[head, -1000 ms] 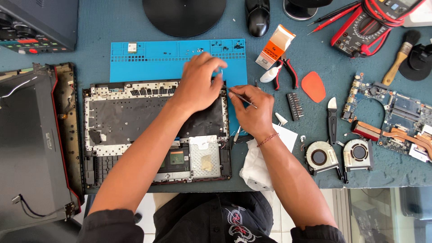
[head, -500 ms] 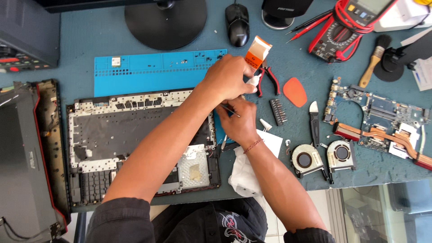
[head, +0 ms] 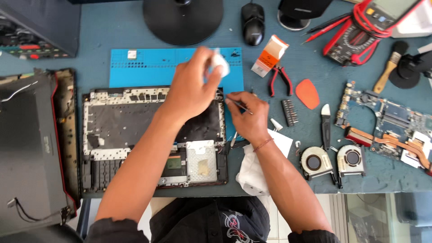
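Observation:
An opened laptop base lies in front of me with its inner frame exposed. My left hand hovers over the laptop's upper right corner and grips a small white wad, blurred by motion. My right hand rests just right of the laptop's edge, pinching a thin metal tool that points left toward the laptop. A blue work mat lies behind the laptop.
A laptop lid lies at far left. To the right are red pliers, an orange pick, a bit strip, two fans, a motherboard and white tissue. A monitor stand, mouse and multimeter sit behind.
My left hand came back from the orange-and-white box with a white wad and now holds it over the laptop's corner. My right hand stayed by the laptop's edge with the thin tool.

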